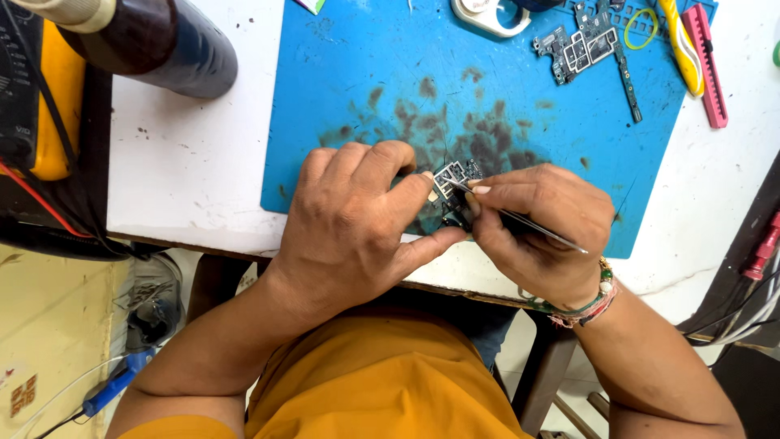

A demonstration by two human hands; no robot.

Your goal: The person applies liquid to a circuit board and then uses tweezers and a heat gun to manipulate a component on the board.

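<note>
Two bare hands meet over a stained blue rubber work mat. Left hand pinches a small dark circuit board by its left edge; right hand, closed on thin metal tweezers, slants their tips leftward onto it.

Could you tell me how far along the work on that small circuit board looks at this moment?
Done: another stripped board lies set aside at the top of the blue mat. In hand: the left hand steadies a small board on the mat while the right hand puts tweezers to it. Left: the small board looks unfinished, as the tweezers are on it.
</note>
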